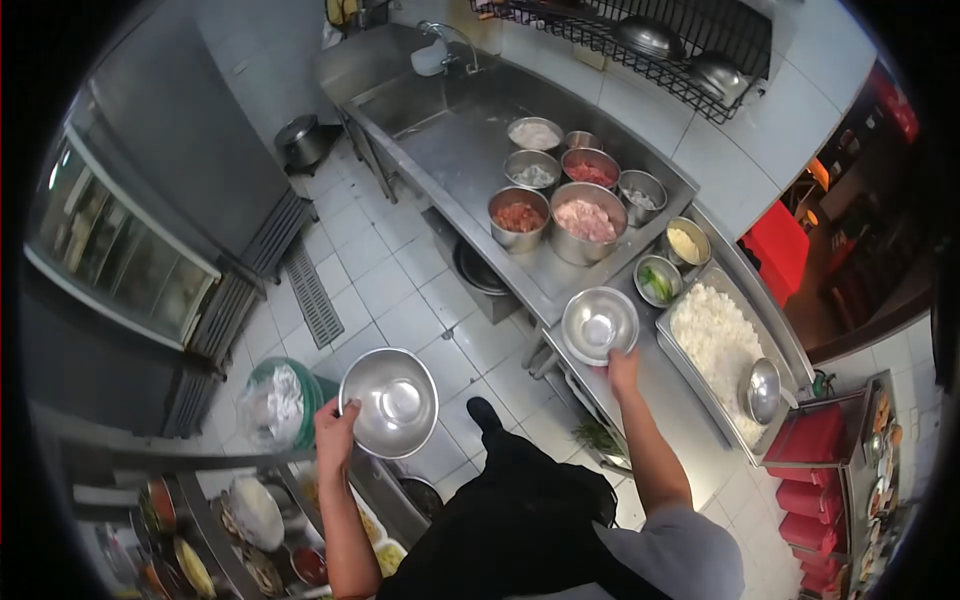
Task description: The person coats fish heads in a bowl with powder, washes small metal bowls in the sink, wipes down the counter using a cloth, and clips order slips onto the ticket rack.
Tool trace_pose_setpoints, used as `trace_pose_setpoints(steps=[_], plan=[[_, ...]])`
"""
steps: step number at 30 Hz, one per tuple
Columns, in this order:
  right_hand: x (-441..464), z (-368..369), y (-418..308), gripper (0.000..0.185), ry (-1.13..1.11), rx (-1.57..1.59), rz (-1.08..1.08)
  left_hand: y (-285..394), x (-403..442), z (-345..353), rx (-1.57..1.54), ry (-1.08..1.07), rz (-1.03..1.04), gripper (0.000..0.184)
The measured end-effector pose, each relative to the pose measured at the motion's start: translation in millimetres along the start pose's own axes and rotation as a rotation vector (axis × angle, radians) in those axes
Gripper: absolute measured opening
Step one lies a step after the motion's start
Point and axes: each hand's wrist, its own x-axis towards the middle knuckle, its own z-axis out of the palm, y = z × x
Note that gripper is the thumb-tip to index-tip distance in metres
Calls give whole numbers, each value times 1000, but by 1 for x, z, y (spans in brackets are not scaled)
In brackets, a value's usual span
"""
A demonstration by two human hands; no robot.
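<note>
My left hand (pixel 336 430) grips the rim of an empty metal bowl (pixel 390 405), its thumb inside the edge, held out over the floor. In my right hand (pixel 622 370) is a second, smaller metal bowl (pixel 600 326), pinched at its near rim above the steel counter. Just beyond that bowl stands a small metal bowl of green vegetables (pixel 657 281). To the right lies a steel tray (pixel 682 372) of white rice (pixel 715 345), with a metal bowl (pixel 761 390) resting in the rice.
Several steel pots of raw meat (pixel 588 220) and other ingredients stand on the steel counter (pixel 450 150). A sink tap (pixel 470 60) is at the back. A wire rack (pixel 640 50) hangs above. Lower left are a green bin (pixel 318 400) and food containers (pixel 255 510). Red bins (pixel 805 480) sit right.
</note>
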Motion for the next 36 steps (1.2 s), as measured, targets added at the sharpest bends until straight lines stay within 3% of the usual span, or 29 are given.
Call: trace_pose_setpoints(steps=[1, 4, 7, 9, 12, 15, 17, 21, 23, 26, 28, 31, 36], plan=[[-16, 9, -2, 44, -21, -11, -12, -9, 23, 0, 57, -12, 14, 17], [-65, 58, -57, 44, -226, 67, 253, -8, 72, 16, -91, -66, -135, 17], [-50, 133, -71, 48, -404, -57, 304, 10, 113, 37, -153, -63, -25, 17], [-27, 187, -53, 49, -606, -76, 264, 25, 142, 48, -137, -59, -38, 18], [-12, 278, -91, 48, -707, -401, 58, 41, 199, 59, -48, -47, -64, 23], [1, 346, -115, 45, -764, -353, 108, 42, 264, 63, -21, -56, 42, 23], [14, 381, -106, 43, -790, -288, 59, 47, 304, 58, 249, -78, 233, 23], [37, 420, -107, 41, -715, -135, 77, 55, 380, 60, 120, -122, 254, 21], [57, 436, -117, 47, -666, -107, 137, 80, 414, 67, 276, -298, 307, 18], [83, 451, -124, 46, -621, 95, 241, 98, 469, 88, 315, -389, 427, 18], [103, 460, -140, 44, -589, 163, 313, 105, 509, 101, 293, -453, 398, 23], [148, 469, -140, 47, -446, 129, 169, 119, 574, 126, 58, -514, 362, 24], [272, 503, -150, 57, -193, -37, -141, 161, 671, 141, 162, -427, 326, 27]])
